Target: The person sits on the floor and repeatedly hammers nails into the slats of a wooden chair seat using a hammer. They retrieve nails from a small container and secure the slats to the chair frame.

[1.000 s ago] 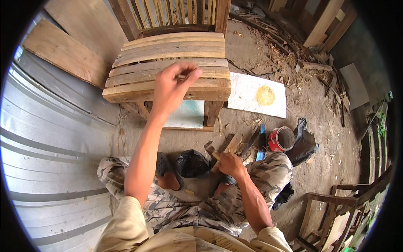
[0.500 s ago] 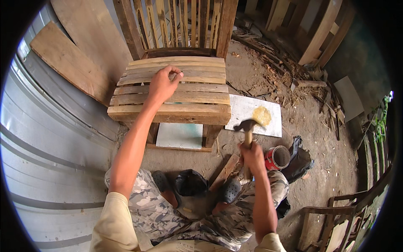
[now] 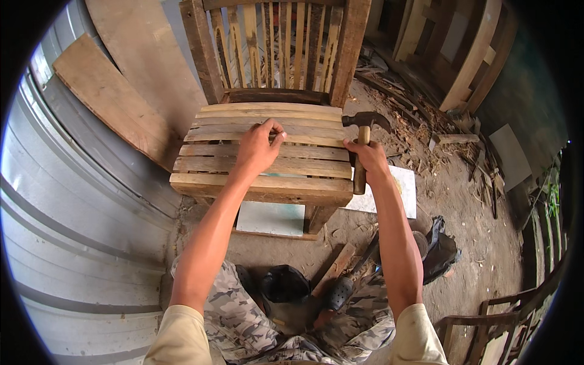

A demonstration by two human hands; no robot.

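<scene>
The right hand (image 3: 365, 157) has risen to the wooden chair (image 3: 267, 152), fist clamped on a hammer (image 3: 362, 137) with its head above the fist. The left hand (image 3: 260, 146), just beside, pinches fingertips together on a seat slat.

1. No packages, labels, signs or screens are showing anywhere in this view.
</scene>
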